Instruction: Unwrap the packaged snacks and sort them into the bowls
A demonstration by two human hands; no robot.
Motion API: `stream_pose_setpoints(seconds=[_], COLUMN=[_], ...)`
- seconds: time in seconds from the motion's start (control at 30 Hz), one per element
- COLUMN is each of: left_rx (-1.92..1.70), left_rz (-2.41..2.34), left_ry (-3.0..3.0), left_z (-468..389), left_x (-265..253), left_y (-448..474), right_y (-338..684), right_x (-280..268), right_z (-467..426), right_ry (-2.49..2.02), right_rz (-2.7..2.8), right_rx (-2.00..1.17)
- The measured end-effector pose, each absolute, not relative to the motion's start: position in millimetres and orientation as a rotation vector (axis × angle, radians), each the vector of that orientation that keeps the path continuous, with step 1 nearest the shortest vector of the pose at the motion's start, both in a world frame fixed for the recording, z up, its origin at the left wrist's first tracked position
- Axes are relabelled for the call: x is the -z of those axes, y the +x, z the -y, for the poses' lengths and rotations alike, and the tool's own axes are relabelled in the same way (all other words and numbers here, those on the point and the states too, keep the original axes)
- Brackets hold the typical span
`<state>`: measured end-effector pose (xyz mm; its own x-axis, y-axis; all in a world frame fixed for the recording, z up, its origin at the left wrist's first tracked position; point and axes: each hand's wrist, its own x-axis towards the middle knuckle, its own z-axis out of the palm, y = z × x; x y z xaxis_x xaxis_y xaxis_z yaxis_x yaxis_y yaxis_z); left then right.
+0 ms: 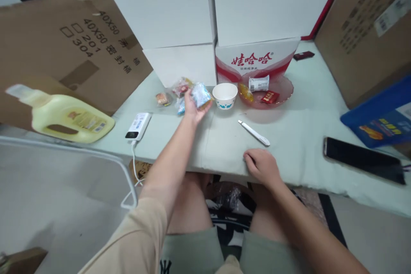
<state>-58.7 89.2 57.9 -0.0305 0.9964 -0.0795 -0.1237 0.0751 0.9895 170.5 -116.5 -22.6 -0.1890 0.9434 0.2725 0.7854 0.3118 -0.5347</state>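
Observation:
My left hand is closed on a blue and white snack packet, held just left of a white bowl with a blue pattern. Behind and beside it lie more wrapped snacks: a red and clear packet and a small brownish packet. At the table's front edge my right hand rests in a loose fist, with nothing seen in it. Close beyond that fist lies a white pen-like cutter. A pink glass bowl holds a white roll-shaped packet, a yellow packet and a red packet.
A yellow jug lies at the left near a white power bank with its cable. A phone and a blue packet are at the right. Cardboard boxes and white panels stand around the back.

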Motion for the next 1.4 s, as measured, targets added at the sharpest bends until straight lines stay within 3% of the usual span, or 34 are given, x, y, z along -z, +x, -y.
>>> stream_pose_setpoints(seconds=[0.13, 0.3, 0.5, 0.83, 1.17, 1.4], left_rx=[-1.193, -0.952, -0.957, -0.683, -0.712, -0.976], left_rz=[-0.937, -1.010, -1.044, -0.898, -0.958, -0.927], left_ry=[0.869, 0.940, 1.388, 1.767, 1.307, 1.252], left_z=[-9, 46, 46, 53, 42, 50], left_x=[-35, -5, 14, 1, -2, 4], left_y=[-42, -17, -4, -7, -5, -5], right_y=[171, 171, 172, 176, 170, 167], right_x=[23, 25, 24, 28, 28, 25], right_z=[115, 114, 116, 109, 104, 104], right_ry=[-1.536, -1.555, -1.482, -1.488, -1.649, -1.766], right_rz=[2.040, 1.907, 1.776, 1.582, 1.507, 1.524], right_rx=[-0.340, -0.379, -0.519, -0.579, -0.582, -0.604])
